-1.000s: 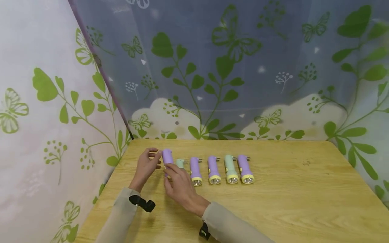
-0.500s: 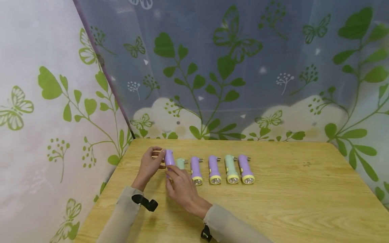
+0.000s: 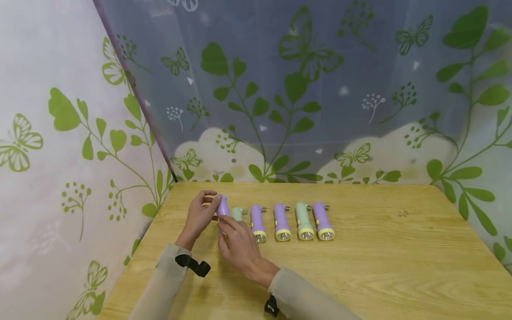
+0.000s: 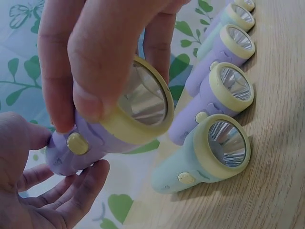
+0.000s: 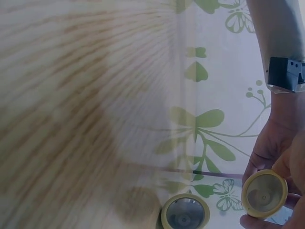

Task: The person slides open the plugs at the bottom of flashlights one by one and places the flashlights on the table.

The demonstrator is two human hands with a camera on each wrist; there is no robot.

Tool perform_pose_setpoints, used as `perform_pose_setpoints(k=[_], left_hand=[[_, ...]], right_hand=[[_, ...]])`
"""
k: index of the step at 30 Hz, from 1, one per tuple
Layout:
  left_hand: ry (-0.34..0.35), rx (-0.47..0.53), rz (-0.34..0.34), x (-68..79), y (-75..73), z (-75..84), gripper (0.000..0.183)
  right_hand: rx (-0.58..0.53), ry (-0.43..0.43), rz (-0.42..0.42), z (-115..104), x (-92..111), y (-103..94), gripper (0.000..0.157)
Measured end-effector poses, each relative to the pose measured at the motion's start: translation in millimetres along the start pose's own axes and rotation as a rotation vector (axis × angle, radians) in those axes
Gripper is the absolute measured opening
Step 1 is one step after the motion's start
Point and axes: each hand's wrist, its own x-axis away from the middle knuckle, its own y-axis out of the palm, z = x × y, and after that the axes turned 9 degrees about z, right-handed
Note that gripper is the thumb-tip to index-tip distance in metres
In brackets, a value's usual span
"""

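Both hands hold a purple flashlight (image 3: 223,207) with a yellow rim at the left end of the row. My left hand (image 3: 199,216) pinches its tail between thumb and fingers. My right hand (image 3: 241,246) grips the lens end from above, hiding it in the head view. In the left wrist view the held flashlight (image 4: 102,143) is tilted, raised off the table, its yellow switch facing the camera. Beside it lies a mint green flashlight (image 4: 198,155), partly covered by my right hand in the head view. The right wrist view shows the held flashlight's round lens (image 5: 264,194).
Right of the green flashlight lie a purple one (image 3: 258,221), another purple one (image 3: 281,221), a second mint green one (image 3: 303,219) and a purple one (image 3: 321,219), plug prongs at their back ends. The wooden table (image 3: 380,262) meets a patterned curtain (image 3: 256,98) behind.
My left hand has moved slightly right and its thumb now overlaps the purple flashlight's tail, which has shifted a little right. My right hand has barely moved; the row is unchanged.
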Motion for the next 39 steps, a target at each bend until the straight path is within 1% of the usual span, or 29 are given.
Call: perform_pose_setpoints(k=[5, 10, 19, 23, 25, 28, 31, 35, 39], left_hand=[[-0.002, -0.022, 0.006, -0.5, 0.2, -1.8, 0.041], [0.001, -0.006, 0.017, 0.1, -0.2, -3.2, 0.039], [-0.019, -0.002, 0.032, 1.4, 0.8, -7.1, 0.033], [-0.025, 0.011, 0.035, 2.0, 1.9, -8.5, 0.032], [-0.032, 0.019, 0.031, 2.8, 2.0, -8.9, 0.034], [-0.039, 0.032, 0.035, 4.4, 2.4, -9.5, 0.035], [-0.031, 0.039, 0.045, 5.5, 3.9, -9.7, 0.034], [-0.01, 0.045, 0.06, 5.6, 6.5, -9.4, 0.031], [-0.005, 0.047, 0.061, 5.2, 7.2, -9.8, 0.032]], right_hand=[[0.001, -0.009, -0.008, 1.0, 0.2, 0.5, 0.022], [0.016, -0.029, -0.005, 2.1, 1.5, 2.3, 0.022], [0.0, -0.041, -0.004, 4.6, 5.6, 4.6, 0.021], [-0.012, 0.011, -0.042, 5.1, 6.5, 2.5, 0.019], [-0.04, 0.052, -0.066, 5.4, 7.6, 1.4, 0.021], [-0.068, 0.098, -0.088, 6.0, 9.3, 0.5, 0.028], [-0.088, 0.133, -0.084, 7.3, 10.3, -0.9, 0.038], [-0.109, 0.166, -0.083, 9.8, 10.5, -2.5, 0.047], [-0.12, 0.169, -0.095, 10.7, 10.2, -3.6, 0.049]])
